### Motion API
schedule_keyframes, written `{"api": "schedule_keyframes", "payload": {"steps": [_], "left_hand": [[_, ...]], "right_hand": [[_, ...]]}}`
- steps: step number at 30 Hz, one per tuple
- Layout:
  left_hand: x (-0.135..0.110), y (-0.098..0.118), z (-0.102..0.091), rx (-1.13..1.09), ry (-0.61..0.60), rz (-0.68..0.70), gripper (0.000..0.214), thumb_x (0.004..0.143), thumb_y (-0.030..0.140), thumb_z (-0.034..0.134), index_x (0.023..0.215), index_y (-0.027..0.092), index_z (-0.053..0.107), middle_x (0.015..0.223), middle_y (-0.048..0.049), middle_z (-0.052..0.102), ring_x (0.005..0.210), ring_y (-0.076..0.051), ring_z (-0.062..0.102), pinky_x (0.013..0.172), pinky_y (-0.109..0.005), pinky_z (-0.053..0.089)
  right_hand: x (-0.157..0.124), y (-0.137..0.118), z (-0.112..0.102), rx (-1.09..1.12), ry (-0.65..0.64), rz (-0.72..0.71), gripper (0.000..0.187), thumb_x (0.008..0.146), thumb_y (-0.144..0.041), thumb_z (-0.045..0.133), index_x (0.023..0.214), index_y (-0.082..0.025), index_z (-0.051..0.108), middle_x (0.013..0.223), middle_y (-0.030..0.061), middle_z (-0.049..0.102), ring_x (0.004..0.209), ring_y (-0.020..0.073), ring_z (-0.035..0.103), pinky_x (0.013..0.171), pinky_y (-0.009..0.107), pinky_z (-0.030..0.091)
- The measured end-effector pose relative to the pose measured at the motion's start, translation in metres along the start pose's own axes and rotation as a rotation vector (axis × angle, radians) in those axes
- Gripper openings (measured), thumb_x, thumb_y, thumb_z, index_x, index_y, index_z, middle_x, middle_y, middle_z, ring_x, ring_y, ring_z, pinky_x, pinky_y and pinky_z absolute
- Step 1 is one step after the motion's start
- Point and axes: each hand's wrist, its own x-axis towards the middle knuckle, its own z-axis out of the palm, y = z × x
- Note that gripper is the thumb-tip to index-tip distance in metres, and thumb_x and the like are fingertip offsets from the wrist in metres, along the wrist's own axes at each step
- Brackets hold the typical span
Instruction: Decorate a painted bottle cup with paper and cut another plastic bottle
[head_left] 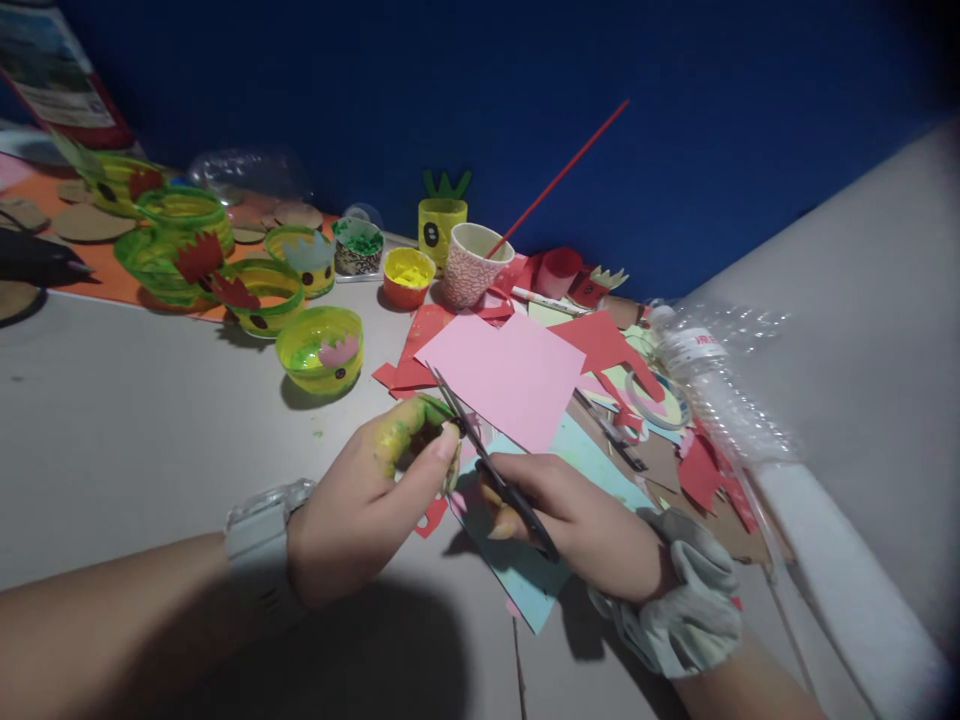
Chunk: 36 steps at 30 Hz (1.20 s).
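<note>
My right hand (555, 510) is closed around the handles of a pair of scissors (480, 455), whose blades point up and left, slightly apart. Close to the blades, my left hand (382, 480) pinches a small dark piece (460, 426) between thumb and forefinger; its exact shape is mostly hidden. Green and yellow paint marks the left fingers. Under the blade tips lies a pink sheet of paper (510, 370). A light blue sheet (532, 580) stretches beneath my right hand.
Several painted green-yellow bowls (322, 350) stand at left on the table. A patterned cup (472, 270) with a red stick, a small cup of yellow paint (409, 275) and a pineapple-like cup (442, 225) are behind. Paper scraps, a tape roll (660, 398) and bubble wrap (720, 390) lie right.
</note>
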Motion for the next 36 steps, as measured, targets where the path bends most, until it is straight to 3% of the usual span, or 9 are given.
{"api": "schedule_keyframes", "payload": {"steps": [20, 29, 36], "left_hand": [[0.0011, 0.002, 0.0017, -0.025, 0.013, -0.009, 0.011, 0.092, 0.022, 0.041, 0.086, 0.021, 0.051, 0.074, 0.0046, 0.052, 0.068, -0.009, 0.048, 0.064, -0.019, 0.042], [0.0011, -0.0006, 0.0023, -0.016, 0.029, -0.026, 0.011, 0.093, 0.023, 0.041, 0.093, 0.022, 0.052, 0.084, 0.0027, 0.057, 0.081, -0.012, 0.053, 0.07, -0.022, 0.043], [0.0005, -0.0007, 0.0027, -0.003, 0.033, -0.012, 0.009, 0.092, 0.022, 0.041, 0.089, 0.021, 0.05, 0.078, 0.0035, 0.055, 0.075, -0.01, 0.052, 0.065, -0.021, 0.043]], "right_hand": [[-0.0008, 0.0008, -0.0011, 0.001, -0.007, 0.03, 0.049, 0.082, -0.066, 0.041, 0.069, -0.019, 0.035, 0.065, -0.0052, 0.037, 0.06, 0.0103, 0.029, 0.054, 0.023, 0.026], [-0.0013, 0.0005, -0.0006, 0.0, 0.008, 0.031, 0.05, 0.082, -0.066, 0.041, 0.068, -0.019, 0.034, 0.064, -0.0056, 0.035, 0.06, 0.0101, 0.028, 0.053, 0.024, 0.026], [0.0002, 0.0021, 0.0023, 0.048, -0.002, 0.033, 0.052, 0.078, -0.069, 0.042, 0.07, -0.018, 0.04, 0.066, -0.0047, 0.039, 0.061, 0.0104, 0.029, 0.053, 0.023, 0.027]]}}
